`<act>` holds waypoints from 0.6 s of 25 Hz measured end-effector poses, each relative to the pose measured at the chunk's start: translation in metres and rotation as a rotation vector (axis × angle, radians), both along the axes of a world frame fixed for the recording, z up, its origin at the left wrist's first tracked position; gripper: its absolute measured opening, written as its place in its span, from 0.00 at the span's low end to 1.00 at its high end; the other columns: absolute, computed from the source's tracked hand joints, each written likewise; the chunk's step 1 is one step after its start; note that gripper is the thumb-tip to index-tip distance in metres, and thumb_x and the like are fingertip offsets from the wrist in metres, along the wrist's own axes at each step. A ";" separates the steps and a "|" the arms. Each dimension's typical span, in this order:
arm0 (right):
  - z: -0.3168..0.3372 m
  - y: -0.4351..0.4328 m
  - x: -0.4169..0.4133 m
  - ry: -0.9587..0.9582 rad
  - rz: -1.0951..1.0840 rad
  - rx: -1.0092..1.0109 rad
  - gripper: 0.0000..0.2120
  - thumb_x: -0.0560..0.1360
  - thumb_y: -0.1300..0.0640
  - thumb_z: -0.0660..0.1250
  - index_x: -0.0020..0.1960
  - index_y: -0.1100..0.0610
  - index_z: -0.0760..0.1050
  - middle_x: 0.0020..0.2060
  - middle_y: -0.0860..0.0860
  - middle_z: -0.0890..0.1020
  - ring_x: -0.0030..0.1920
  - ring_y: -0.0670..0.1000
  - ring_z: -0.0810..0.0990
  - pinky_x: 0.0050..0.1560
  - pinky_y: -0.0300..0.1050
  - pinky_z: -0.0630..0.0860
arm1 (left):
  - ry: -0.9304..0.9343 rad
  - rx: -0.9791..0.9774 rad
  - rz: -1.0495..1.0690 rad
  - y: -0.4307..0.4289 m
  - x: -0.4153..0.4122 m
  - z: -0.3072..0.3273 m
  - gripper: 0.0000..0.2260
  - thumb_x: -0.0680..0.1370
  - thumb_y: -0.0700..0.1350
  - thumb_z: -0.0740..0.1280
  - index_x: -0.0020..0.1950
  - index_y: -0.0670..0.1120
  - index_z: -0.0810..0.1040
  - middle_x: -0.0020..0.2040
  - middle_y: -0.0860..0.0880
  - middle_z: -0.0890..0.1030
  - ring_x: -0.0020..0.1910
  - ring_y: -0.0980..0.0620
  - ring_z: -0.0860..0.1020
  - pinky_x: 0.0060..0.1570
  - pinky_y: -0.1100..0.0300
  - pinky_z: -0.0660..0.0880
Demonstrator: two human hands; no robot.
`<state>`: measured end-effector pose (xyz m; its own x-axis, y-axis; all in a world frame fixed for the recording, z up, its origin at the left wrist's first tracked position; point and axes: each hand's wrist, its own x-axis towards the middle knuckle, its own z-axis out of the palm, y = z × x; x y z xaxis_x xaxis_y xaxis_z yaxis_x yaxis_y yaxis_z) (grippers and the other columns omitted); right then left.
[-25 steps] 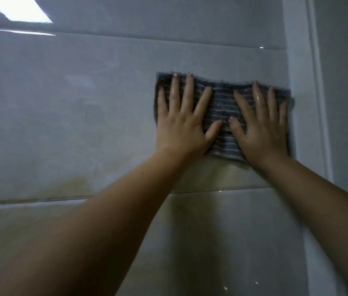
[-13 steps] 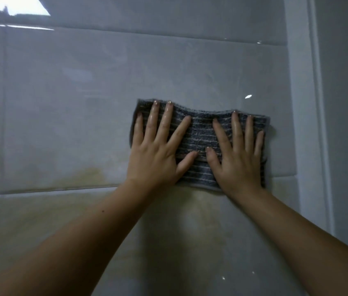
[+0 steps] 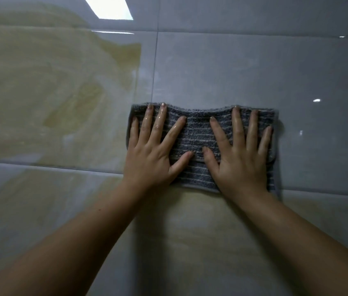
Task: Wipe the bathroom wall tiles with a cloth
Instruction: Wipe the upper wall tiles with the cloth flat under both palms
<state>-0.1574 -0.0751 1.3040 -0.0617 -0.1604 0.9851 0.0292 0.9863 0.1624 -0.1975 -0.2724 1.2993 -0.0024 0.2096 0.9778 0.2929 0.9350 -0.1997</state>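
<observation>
A grey striped cloth (image 3: 198,135) lies flat against the glossy grey wall tiles (image 3: 254,71), across a horizontal grout line. My left hand (image 3: 153,152) presses on the cloth's left half with its fingers spread and straight. Beside it, my right hand (image 3: 241,154) presses flat on the right half, fingers also spread. Both hands look wet. The cloth's lower corners are hidden under my palms.
A yellowish-brown smear (image 3: 47,92) covers the tiles to the left of the cloth, and a fainter one (image 3: 207,227) runs below it. A bright window reflection (image 3: 109,7) sits at the top. A vertical grout line (image 3: 154,71) runs above the cloth's left part.
Both hands have slid the cloth down the wall and to the left. The white corner strip at the right has left the view and the stained tile at the left has come in.
</observation>
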 end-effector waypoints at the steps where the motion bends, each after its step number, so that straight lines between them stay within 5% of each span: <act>1: 0.000 -0.016 -0.003 0.003 0.001 0.001 0.29 0.78 0.39 0.53 0.77 0.46 0.59 0.78 0.58 0.56 0.77 0.65 0.50 0.73 0.70 0.48 | 0.003 -0.001 0.007 -0.017 -0.004 0.000 0.32 0.79 0.68 0.51 0.80 0.55 0.58 0.80 0.44 0.56 0.80 0.41 0.52 0.77 0.40 0.49; 8: 0.004 -0.102 -0.020 -0.029 0.000 0.025 0.29 0.78 0.38 0.52 0.77 0.45 0.59 0.78 0.57 0.55 0.78 0.65 0.49 0.73 0.70 0.47 | -0.019 0.053 0.006 -0.092 -0.020 0.003 0.33 0.79 0.68 0.47 0.80 0.54 0.55 0.81 0.42 0.54 0.80 0.40 0.50 0.76 0.39 0.48; 15: 0.016 -0.029 -0.007 -0.014 -0.014 0.022 0.28 0.78 0.39 0.53 0.77 0.44 0.59 0.78 0.54 0.56 0.78 0.62 0.50 0.74 0.67 0.46 | -0.010 -0.025 -0.021 -0.030 -0.004 0.017 0.32 0.79 0.67 0.49 0.80 0.55 0.56 0.81 0.43 0.55 0.80 0.40 0.50 0.76 0.38 0.48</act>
<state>-0.1642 -0.1039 1.3197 -0.0781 -0.1815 0.9803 0.0402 0.9819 0.1850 -0.2015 -0.3021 1.3160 -0.0072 0.2340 0.9722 0.3140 0.9236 -0.2200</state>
